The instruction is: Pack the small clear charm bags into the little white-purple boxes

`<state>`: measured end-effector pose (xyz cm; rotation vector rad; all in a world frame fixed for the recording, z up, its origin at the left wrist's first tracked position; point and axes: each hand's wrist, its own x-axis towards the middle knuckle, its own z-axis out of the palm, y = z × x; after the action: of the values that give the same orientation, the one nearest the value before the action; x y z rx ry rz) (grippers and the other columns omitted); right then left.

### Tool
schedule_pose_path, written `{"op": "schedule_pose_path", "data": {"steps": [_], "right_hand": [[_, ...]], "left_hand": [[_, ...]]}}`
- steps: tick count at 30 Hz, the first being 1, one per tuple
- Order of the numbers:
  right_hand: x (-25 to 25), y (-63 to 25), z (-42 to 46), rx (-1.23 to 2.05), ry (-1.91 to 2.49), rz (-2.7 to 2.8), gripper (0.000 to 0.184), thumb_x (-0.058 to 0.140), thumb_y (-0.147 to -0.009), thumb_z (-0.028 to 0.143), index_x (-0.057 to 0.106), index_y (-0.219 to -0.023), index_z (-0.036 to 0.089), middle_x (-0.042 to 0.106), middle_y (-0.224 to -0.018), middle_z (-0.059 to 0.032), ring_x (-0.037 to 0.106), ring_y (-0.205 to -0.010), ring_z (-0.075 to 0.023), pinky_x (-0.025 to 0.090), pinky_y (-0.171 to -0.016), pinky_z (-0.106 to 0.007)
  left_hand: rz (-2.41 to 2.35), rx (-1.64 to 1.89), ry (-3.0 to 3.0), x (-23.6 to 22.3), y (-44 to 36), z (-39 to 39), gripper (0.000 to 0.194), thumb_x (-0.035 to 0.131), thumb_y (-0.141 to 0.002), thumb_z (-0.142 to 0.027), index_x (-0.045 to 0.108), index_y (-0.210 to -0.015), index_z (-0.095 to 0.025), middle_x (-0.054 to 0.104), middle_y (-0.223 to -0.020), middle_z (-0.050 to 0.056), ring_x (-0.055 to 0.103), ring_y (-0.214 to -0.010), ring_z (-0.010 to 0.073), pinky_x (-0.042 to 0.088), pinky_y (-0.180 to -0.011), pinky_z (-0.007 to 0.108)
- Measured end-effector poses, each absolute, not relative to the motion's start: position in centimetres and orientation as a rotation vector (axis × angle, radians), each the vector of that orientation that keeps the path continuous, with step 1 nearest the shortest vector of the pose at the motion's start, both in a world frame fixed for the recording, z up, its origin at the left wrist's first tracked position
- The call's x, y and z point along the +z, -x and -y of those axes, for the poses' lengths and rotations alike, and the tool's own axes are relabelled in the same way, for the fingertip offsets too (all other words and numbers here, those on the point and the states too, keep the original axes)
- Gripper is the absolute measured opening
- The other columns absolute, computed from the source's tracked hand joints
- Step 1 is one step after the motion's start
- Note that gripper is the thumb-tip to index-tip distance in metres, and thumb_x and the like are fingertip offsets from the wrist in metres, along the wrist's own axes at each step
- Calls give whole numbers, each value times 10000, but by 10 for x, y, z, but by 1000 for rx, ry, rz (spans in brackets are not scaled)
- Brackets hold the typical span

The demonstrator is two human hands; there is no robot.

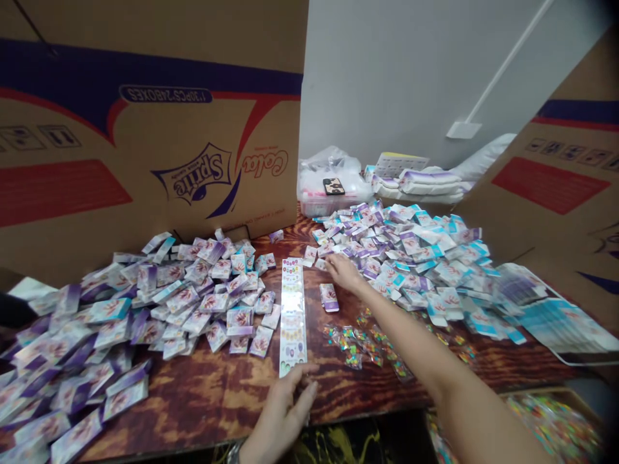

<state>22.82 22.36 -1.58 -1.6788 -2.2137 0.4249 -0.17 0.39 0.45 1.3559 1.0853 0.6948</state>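
Wooden tabletop [207, 399] beneath the spread left hand [283, 412] by a nail-sticker strip [293, 316], right hand [344, 270] spread at packets [411, 258]

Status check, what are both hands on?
Left hand at the bottom of the sticker strip. Right hand at the packet pile. Loose packet beside right wrist.

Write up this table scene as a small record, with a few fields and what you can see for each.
Left hand: open, beside the lower end of a long printed strip
Right hand: stretched out, at the edge of the right pile of packets
Close by: a single packet, small colourful sachets
Other pile: left pile of packets
Surface: dark varnished wooden table
Behind: cardboard carton, phone on a plastic bag
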Motion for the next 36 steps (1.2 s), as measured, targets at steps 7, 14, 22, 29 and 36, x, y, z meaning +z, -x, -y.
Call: {"op": "schedule_pose_path", "data": {"steps": [7,14,22,29,36], "right_hand": [[-16,-228,-213,450,1643,2149,194,427,-902,256,594,-848,172,579,-1132,-111,472,-1074,-240,328,-905,-383],[-8,-218,-163,611,1515,2120,187,446,-881,291,552,-769,185,604,-915,-47,525,-931,-181,379,-818,-285],[-20,-223,-105,796,1698,1808,195,435,-868,318,522,-748,192,551,-644,12,504,-608,-151,340,-570,-250],[-23,-215,-105,1058,1591,1446,236,503,-810,407,506,-718,190,485,-611,39,444,-578,-123,324,-531,-228],[8,-199,-96,1444,1301,1101,378,555,-749,562,522,-815,192,523,-671,34,498,-590,-114,421,-533,-237]], "left_hand": [[-1089,721,-1325,-4,2,5,394,470,-859,-472,570,-1097,-175,536,-704,7,480,-589,113,391,-551,214],[-1102,737,-1470,8,3,-2,293,516,-848,-361,609,-1078,-204,644,-828,49,572,-747,178,431,-709,268],[-1100,846,-1417,-2,-48,-82,423,567,-702,-119,574,-1123,-152,635,-995,90,559,-955,234,376,-927,370],[-1081,882,-1383,-12,-71,-102,496,489,-745,-99,469,-1240,-122,607,-1013,99,570,-843,174,444,-811,321],[-884,903,-1989,30,-29,-92,561,535,-746,-58,470,-1282,-215,412,-1360,98,410,-1205,250,325,-1027,424]]}}
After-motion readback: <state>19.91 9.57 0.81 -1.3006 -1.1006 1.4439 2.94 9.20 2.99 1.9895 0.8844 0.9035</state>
